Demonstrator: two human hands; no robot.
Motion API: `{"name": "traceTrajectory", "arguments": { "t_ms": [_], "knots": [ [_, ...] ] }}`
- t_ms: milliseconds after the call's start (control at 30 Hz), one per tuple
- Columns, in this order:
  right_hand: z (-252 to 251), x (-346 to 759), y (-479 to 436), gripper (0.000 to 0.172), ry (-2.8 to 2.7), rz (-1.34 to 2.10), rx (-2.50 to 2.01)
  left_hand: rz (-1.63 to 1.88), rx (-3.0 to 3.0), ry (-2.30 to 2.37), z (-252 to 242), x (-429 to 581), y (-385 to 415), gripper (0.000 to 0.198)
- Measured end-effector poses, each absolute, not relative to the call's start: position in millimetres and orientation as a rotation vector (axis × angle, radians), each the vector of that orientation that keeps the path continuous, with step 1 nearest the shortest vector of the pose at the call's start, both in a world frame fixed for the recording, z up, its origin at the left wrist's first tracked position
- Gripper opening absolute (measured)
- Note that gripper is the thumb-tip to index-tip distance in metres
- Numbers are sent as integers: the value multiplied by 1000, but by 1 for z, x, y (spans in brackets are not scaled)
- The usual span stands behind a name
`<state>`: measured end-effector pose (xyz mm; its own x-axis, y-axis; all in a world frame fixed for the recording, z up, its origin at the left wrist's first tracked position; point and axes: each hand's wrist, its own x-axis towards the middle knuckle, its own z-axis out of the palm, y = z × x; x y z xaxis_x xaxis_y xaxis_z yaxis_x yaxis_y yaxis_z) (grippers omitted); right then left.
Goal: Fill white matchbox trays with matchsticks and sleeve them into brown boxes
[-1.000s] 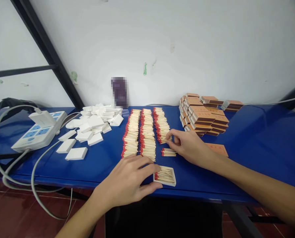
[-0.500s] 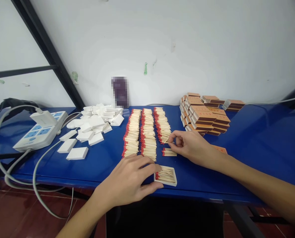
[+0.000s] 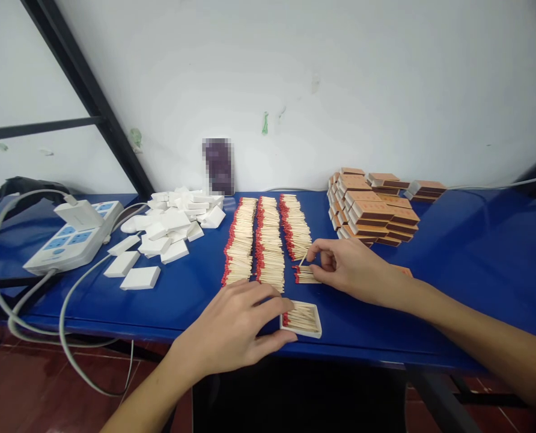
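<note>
My left hand (image 3: 241, 328) grips the left end of a white matchbox tray (image 3: 316, 335), its thumb at the near edge and its fingertips over the far side. Red-tipped matches (image 3: 301, 317) lie inside, their heads to the left. My right hand (image 3: 351, 264) is closed in a pinch on a matchstick (image 3: 303, 259), which tilts between thumb and forefinger. Just under it lies a small row of loose matches (image 3: 306, 275). Beyond are three long rows of matches: a left row (image 3: 240, 240), a middle row (image 3: 268, 240) and a shorter right row (image 3: 295, 225).
White empty trays (image 3: 171, 225) are heaped at the left, beside a power strip (image 3: 76, 240) with looping cables. Orange-brown matchbox sleeves (image 3: 371, 207) are stacked at the back right. Another orange sleeve (image 3: 403, 270) lies partly behind my right forearm. A blurred dark object (image 3: 218, 167) leans against the wall.
My right fingertips have shifted slightly toward me, from the end of the right row to the small row, and a match now tilts in them. My left hand and the tray stay put.
</note>
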<state>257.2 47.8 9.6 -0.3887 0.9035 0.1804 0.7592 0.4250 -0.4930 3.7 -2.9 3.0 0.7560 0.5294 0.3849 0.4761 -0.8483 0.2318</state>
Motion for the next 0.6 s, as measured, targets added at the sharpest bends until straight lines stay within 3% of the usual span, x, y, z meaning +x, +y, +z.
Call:
{"name": "traceTrajectory", "arguments": {
  "t_ms": [267, 600],
  "knots": [
    [5, 260, 52, 23, -2311, 362, -1191, 665, 2817, 819, 2, 3, -3, 24],
    [0, 260, 56, 21, -2317, 290, -1188, 673, 2818, 811, 2, 3, -3, 24]
  ]
}}
